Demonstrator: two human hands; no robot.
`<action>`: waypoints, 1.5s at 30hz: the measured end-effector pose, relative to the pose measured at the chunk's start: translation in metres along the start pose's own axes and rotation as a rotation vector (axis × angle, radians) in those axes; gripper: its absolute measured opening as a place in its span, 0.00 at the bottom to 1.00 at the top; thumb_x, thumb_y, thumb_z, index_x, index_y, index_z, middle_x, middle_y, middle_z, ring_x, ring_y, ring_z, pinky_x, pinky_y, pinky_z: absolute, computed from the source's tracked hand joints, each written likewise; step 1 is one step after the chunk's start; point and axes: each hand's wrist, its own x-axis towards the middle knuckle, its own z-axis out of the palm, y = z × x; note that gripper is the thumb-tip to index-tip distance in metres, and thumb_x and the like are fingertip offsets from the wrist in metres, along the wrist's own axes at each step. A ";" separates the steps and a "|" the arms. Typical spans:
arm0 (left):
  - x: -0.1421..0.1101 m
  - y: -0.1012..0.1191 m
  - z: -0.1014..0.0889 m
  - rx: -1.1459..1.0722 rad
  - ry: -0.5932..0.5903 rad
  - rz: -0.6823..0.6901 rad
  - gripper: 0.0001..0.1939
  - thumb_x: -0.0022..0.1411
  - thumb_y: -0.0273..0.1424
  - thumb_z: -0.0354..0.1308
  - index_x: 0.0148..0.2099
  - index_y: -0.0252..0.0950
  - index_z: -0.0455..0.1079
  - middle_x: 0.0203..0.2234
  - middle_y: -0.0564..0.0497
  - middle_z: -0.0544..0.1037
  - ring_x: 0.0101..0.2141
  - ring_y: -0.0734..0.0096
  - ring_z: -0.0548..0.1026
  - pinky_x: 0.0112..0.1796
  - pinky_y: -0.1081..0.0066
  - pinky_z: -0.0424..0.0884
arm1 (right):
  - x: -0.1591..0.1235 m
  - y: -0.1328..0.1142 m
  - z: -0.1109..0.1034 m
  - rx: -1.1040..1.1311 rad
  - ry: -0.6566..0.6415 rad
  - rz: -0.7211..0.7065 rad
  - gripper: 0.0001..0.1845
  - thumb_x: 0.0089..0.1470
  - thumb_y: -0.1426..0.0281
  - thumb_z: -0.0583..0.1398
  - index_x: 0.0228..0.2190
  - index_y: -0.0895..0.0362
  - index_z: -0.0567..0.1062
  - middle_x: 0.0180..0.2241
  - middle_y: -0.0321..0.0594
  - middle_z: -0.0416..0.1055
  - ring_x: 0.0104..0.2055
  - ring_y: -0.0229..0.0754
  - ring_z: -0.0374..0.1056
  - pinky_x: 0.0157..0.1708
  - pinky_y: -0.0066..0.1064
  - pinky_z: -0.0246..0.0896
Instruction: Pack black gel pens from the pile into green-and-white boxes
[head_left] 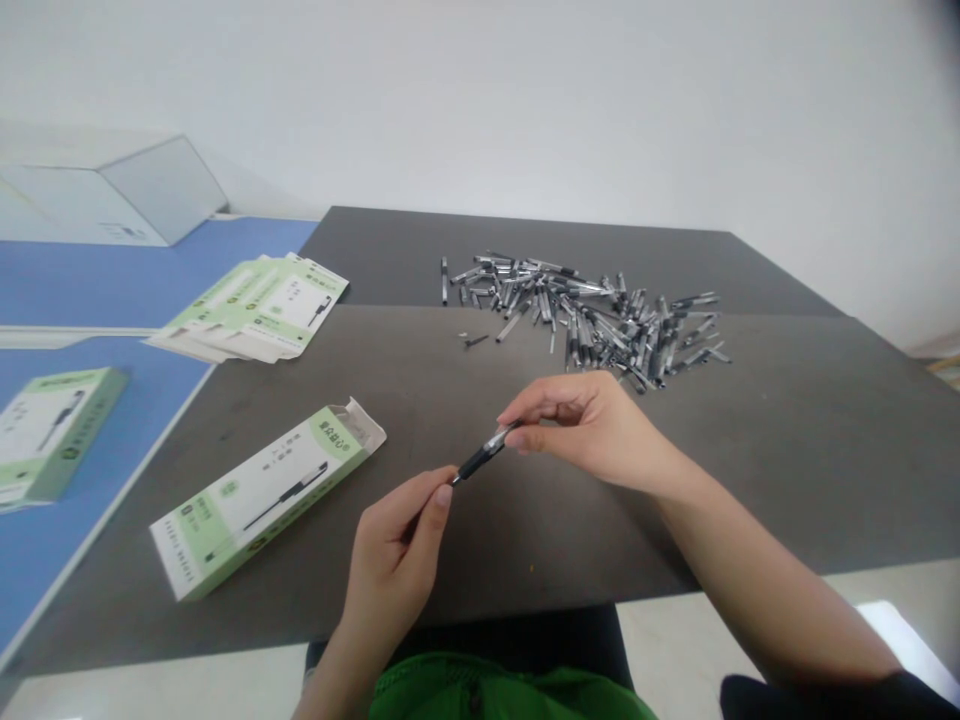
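Note:
A pen (484,455) with a clear barrel and a black grip is held slantwise between both hands, above the dark table. My left hand (401,545) pinches its tip end between thumb and finger. At the upper end, my right hand (574,425) grips the barrel with thumb and fingertips. Left of my hands lies a green and white pen box (262,500), its flap open at the far right end; what is inside cannot be seen. Beyond my right hand spreads a loose heap of similar pens (592,310).
Flattened green and white cartons (259,305) overlap at the back left. Another pen box (56,435) sits on the blue table (150,375) at the left, with a large white box (105,190) behind. Small dark bits (475,342) lie near the heap.

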 end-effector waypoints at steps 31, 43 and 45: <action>0.033 -0.043 -0.118 1.063 -0.192 -0.117 0.35 0.59 0.51 0.57 0.60 0.30 0.68 0.53 0.29 0.75 0.54 0.29 0.72 0.48 0.39 0.69 | -0.016 -0.005 -0.007 -0.314 0.300 -0.064 0.07 0.48 0.63 0.71 0.30 0.51 0.83 0.29 0.39 0.82 0.30 0.44 0.77 0.32 0.35 0.73; 0.011 -0.018 -0.100 0.590 -0.180 0.043 0.37 0.53 0.51 0.65 0.61 0.41 0.64 0.55 0.42 0.75 0.53 0.47 0.73 0.53 0.53 0.68 | 0.011 -0.033 0.028 -0.641 0.022 -0.393 0.05 0.57 0.74 0.64 0.34 0.53 0.82 0.32 0.36 0.81 0.33 0.40 0.75 0.33 0.30 0.67; 0.010 -0.012 -0.092 0.545 -0.110 0.066 0.36 0.54 0.50 0.66 0.60 0.40 0.64 0.54 0.42 0.74 0.53 0.49 0.73 0.52 0.55 0.69 | 0.013 -0.033 0.037 -0.599 0.038 -0.517 0.05 0.58 0.75 0.64 0.34 0.54 0.81 0.33 0.37 0.80 0.34 0.39 0.74 0.35 0.30 0.67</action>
